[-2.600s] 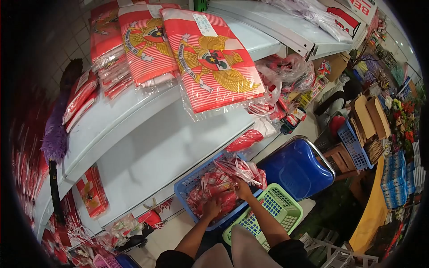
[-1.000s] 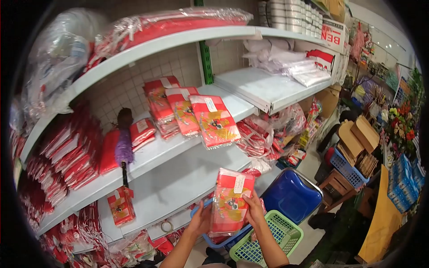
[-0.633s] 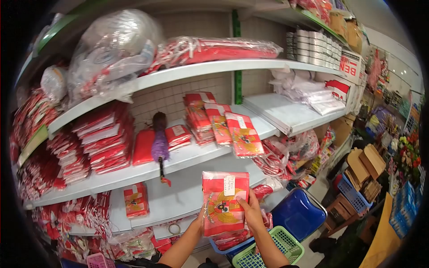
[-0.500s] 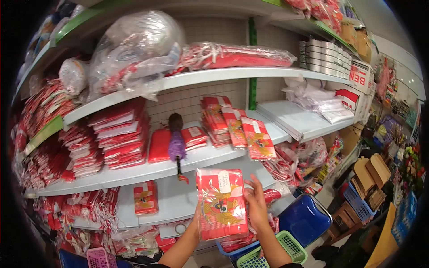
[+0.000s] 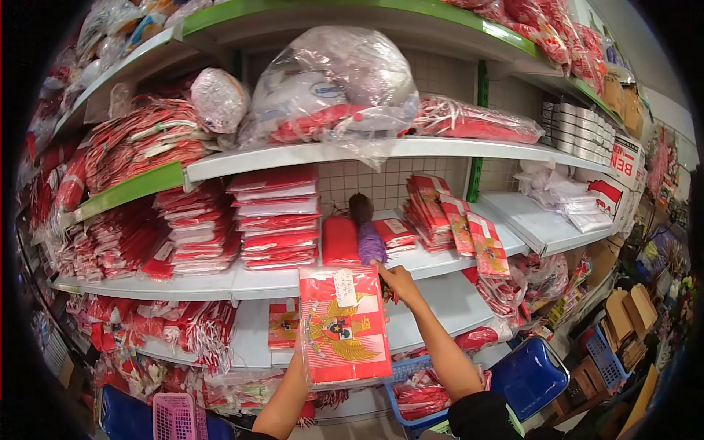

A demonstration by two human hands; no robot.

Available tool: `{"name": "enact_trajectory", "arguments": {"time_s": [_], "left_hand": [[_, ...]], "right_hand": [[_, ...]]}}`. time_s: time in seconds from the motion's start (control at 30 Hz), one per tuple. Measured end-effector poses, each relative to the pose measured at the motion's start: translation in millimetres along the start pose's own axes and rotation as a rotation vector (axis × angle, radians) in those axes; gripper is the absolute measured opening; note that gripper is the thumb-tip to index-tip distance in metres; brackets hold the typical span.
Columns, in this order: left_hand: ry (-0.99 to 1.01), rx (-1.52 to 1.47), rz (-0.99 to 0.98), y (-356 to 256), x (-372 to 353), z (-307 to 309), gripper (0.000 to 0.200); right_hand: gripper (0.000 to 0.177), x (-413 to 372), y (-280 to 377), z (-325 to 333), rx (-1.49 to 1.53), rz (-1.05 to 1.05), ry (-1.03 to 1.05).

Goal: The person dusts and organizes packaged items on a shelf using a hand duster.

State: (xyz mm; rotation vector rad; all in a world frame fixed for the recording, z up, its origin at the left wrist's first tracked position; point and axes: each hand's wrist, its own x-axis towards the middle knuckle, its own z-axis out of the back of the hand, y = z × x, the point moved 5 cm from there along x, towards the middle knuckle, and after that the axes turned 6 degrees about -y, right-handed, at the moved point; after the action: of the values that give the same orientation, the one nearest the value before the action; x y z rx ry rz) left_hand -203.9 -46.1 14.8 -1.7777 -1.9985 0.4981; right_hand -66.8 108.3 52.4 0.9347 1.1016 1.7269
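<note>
Low in the middle of your view, the flag packet (image 5: 341, 326) stands upright, and your left hand (image 5: 299, 372) grips it from behind, mostly hidden by it. A moment ago your right hand (image 5: 396, 277) was open just beside the packet. Now it has gone up to about one o'clock from it, to the purple duster (image 5: 370, 243) that hangs over the edge of the middle shelf (image 5: 293, 280). So the packet rests on one hand alone, and the work has turned to the duster. Your right fingers touch the duster's dark handle, but it is too small to tell if they are closed on it or loose. At eleven o'clock from the packet sit tall piles of folded flags (image 5: 275, 216). A red bundle (image 5: 341, 240) lies just beside the duster at its nine o'clock and a small labelled pack (image 5: 392, 233) at its three o'clock, so the duster is squeezed between them. At two o'clock a row of leaning packets (image 5: 458, 224) stands near. A smaller flag pack (image 5: 282, 326) lies on the lower shelf (image 5: 440, 308), just past the packet's nine o'clock edge. Down at five o'clock are a blue basket (image 5: 418, 385) and a blue chair (image 5: 529, 374). The packet you hold hides part of the lower shelf from your eyes.
</note>
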Motion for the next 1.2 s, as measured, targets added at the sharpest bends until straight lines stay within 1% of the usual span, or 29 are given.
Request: {"name": "enact_trajectory", "arguments": {"time_s": [0.03,0.07,0.1,0.13,0.17,0.2,0.3,0.4,0.43,0.53,0.57,0.67,0.7,0.73,0.77,0.8,0.83,0.87,0.9,0.93,0.97,1.0,1.03,1.07,1.1,1.2], "left_hand": [[-0.005,-0.007,-0.007,-6.3,-5.3,6.7,0.067],[-0.008,-0.013,-0.013,-13.2,-8.8,12.3,0.068],[-0.009,-0.019,-0.017,-18.5,-11.8,16.7,0.068],[-0.013,-0.024,-0.019,-22.9,-14.8,22.4,0.068],[-0.009,-0.03,-0.019,-26.6,-16.5,25.8,0.068],[-0.009,-0.035,-0.018,-28.9,-19.1,29.3,0.068],[0.008,-0.043,-0.003,-34.5,-19.8,33.9,0.068],[0.026,-0.059,0.02,-31.4,-21.4,40.0,0.068],[0.036,-0.068,0.026,-29.9,-21.9,41.4,0.068],[0.057,-0.09,0.051,-20.9,-25.3,41.3,0.069],[0.064,-0.095,0.06,-17.9,-25.4,39.6,0.069],[0.071,-0.101,0.083,-7.2,-26.7,33.8,0.069],[0.069,-0.101,0.092,-3.3,-26.3,31.3,0.069],[0.057,-0.087,0.093,1.1,-25.9,29.1,0.069],[0.036,-0.065,0.093,4.9,-23.7,27.1,0.069],[-0.017,-0.008,0.055,9.3,-19.2,31.0,0.07],[-0.072,0.052,0.02,13.5,-15.0,34.8,0.07],[-0.127,0.113,-0.018,19.2,-7.6,43.0,0.071],[0.089,-0.17,0.05,29.7,-5.9,35.8,0.069],[0.291,-0.427,0.176,40.2,-6.6,29.2,0.068],[0.206,-0.276,0.154,40.8,-17.5,1.3,0.068],[0.121,-0.126,0.134,44.6,-22.6,-14.1,0.068],[0.127,-0.095,0.103,52.8,-16.3,-12.4,0.066],[0.22,-0.207,0.132,64.2,-10.9,-6.9,0.065],[0.31,-0.318,0.162,76.0,-5.9,3.9,0.064],[0.349,-0.998,0.383,104.7,-4.1,-13.2,0.067]], "right_hand": [[0.051,15.3,-19.8,-10.5,0.011,0.046,-0.005],[0.048,16.7,-17.1,-17.0,0.023,0.095,-0.008],[0.031,11.4,-19.3,-21.1,0.275,0.043,0.06],[0.023,7.1,-20.3,-19.5,0.307,-0.023,0.12],[0.019,6.7,-25.5,-17.2,0.345,-0.026,0.176],[0.018,4.1,-31.1,-18.5,0.384,-0.027,0.229],[0.019,-35.0,-27.5,-24.7,0.536,0.038,0.23],[0.004,-77.4,-31.6,-30.7,0.597,-0.122,0.189],[0.007,-85.5,-31.0,-31.5,0.679,-0.205,0.127],[0.009,-101.1,-52.1,-21.5,0.755,-0.218,0.064],[0.018,-110.5,-56.8,-21.9,0.745,-0.213,-0.004],[0.021,-151.1,-60.3,-23.3,0.603,-0.109,-0.181],[0.032,-159.7,-72.3,-22.1,0.28,0.049,-0.243],[0.039,-182.2,-55.8,-24.6,-0.066,0.278,-0.308],[0.034,-195.5,-79.0,-34.8,0.019,0.13,-0.197],[0.035,-220.1,-63.1,-40.9,-0.131,0.176,-0.276],[0.033,-233.1,-64.5,-48.2,-0.237,0.325,-0.223],[0.032,-240.0,-74.6,-46.4,-0.251,0.274,-0.234],[0.031,-245.3,-83.5,-43.2,-0.265,0.223,-0.245],[0.029,-248.8,-89.0,-37.6,-0.279,0.17,-0.255],[0.029,-250.1,-88.4,-29.8,-0.282,0.155,-0.269],[0.029,-250.9,-86.4,-21.5,-0.285,0.138,-0.284],[0.029,-252.3,-84.6,-13.2,-0.289,0.12,-0.301],[0.029,-255.9,-84.6,-6.0,-0.29,0.099,-0.319],[0.03,-262.4,-80.4,-4.1,-0.324,0.194,-0.269],[0.023,-272.9,-70.8,22.2,-0.439,0.144,-0.211]]}}
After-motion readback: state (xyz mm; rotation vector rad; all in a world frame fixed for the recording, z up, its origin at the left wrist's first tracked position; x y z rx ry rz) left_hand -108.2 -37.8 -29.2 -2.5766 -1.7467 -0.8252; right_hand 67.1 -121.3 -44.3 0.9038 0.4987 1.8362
